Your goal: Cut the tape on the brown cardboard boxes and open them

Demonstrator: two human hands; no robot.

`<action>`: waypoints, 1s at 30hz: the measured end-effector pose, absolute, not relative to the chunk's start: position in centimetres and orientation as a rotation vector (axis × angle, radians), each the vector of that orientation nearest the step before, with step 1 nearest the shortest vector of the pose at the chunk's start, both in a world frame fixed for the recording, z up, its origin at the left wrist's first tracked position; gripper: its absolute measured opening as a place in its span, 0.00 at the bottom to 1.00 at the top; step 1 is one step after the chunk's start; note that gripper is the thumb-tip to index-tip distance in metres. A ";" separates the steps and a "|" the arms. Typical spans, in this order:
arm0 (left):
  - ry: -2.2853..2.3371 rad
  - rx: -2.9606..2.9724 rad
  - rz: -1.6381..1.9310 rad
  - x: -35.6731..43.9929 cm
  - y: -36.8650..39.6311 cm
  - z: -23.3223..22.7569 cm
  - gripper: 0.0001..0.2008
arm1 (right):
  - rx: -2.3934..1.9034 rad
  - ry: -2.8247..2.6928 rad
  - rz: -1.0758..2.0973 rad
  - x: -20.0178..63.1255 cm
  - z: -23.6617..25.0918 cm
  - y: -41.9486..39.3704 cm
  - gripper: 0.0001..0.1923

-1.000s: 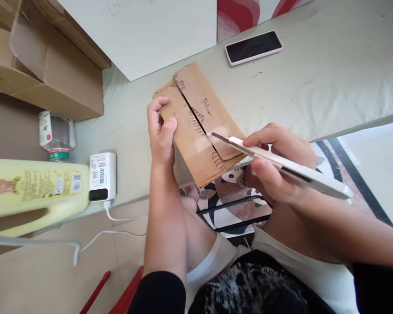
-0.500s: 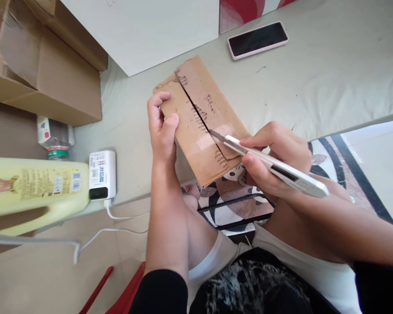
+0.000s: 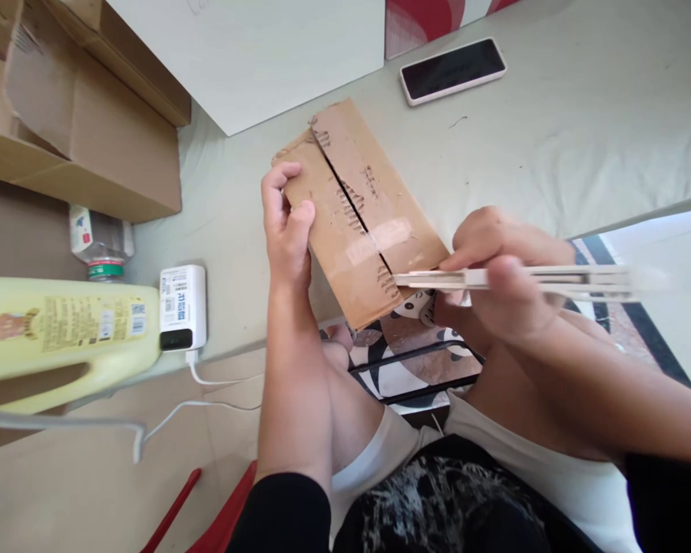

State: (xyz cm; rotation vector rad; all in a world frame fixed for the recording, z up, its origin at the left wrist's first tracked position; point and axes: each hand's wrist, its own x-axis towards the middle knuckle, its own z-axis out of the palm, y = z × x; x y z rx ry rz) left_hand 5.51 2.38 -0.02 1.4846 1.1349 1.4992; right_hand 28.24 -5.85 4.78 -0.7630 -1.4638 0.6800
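My left hand (image 3: 286,226) grips the left edge of a small brown cardboard box (image 3: 374,207) with a slit running down its taped seam. It rests on the edge of a pale green sheet (image 3: 553,130). My right hand (image 3: 504,280) is closed around a white utility knife (image 3: 530,278), held nearly level. Its tip sits at the near end of the slit, by the box's lower right corner. The knife is blurred.
A phone (image 3: 452,69) lies face up on the sheet beyond the box. A white board (image 3: 253,54) stands behind. At left are large cardboard boxes (image 3: 81,115), a small bottle (image 3: 100,242), a white power bank (image 3: 183,307) with cable, and a yellow jug (image 3: 63,330).
The knife has travelled down the seam from mid-box to its near end and swung from slanted to nearly level. My left hand has kept its hold.
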 end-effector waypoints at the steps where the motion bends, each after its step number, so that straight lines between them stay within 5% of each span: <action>1: 1.128 1.484 1.499 5.5 2.4 0.0 0.28 | -0.738 -1.384 0.727 28.5 5.1 -5.7 0.19; 11: 1.071 1.520 1.533 5.0 3.1 -0.3 0.32 | -1.132 -0.597 0.994 32.5 2.0 0.6 0.40; 17: 1.061 1.505 1.555 4.9 3.1 -0.3 0.32 | -1.277 -0.772 1.017 33.5 -0.5 2.1 0.34; 25: 1.083 1.468 1.572 4.8 2.8 0.0 0.31 | -1.427 -1.578 0.686 31.4 -1.0 0.8 0.04; 30: 1.016 1.431 1.564 4.6 2.6 0.0 0.31 | -1.549 -2.025 0.661 32.5 -2.8 1.7 0.19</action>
